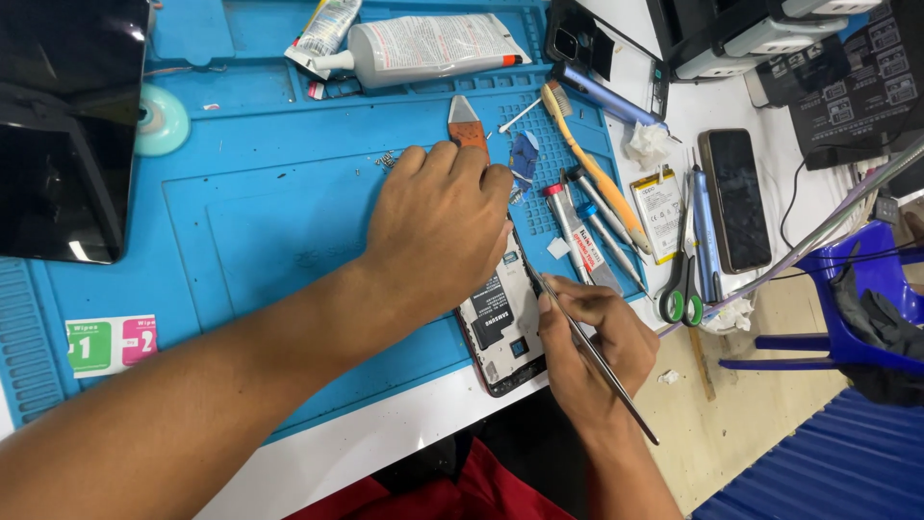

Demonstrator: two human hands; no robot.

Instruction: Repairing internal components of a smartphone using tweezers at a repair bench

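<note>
On the blue mat (241, 221), near its front edge, lying flat and opened up: a phone (502, 332) with its back off and the dark battery showing. Pressing down on the top part of the phone: the left hand (438, 226), palm down, fingers close together and curled a little, covering the upper half. Resting just right of the phone, at its lower edge: the right hand (592, 347), fingers pinched tight on thin metal tweezers (587, 347), tips pointing toward the phone's right side, long end sticking out past the wrist. Peeking out just above the phone, past the left fingertips: an orange scraper (467, 125). Lying farther up from the phone, at the back of the mat: a white glue tube (423, 43). Sitting to the right of the phone: screwdrivers (582, 226), a long yellow brush (587, 159), green-handled scissors (681, 284) and another dark phone (736, 197). Leaning far left of the phone: a black tablet (63, 125). Sticking to the mat, low on the left of the phone: green and pink wipe packets (111, 344).
</note>
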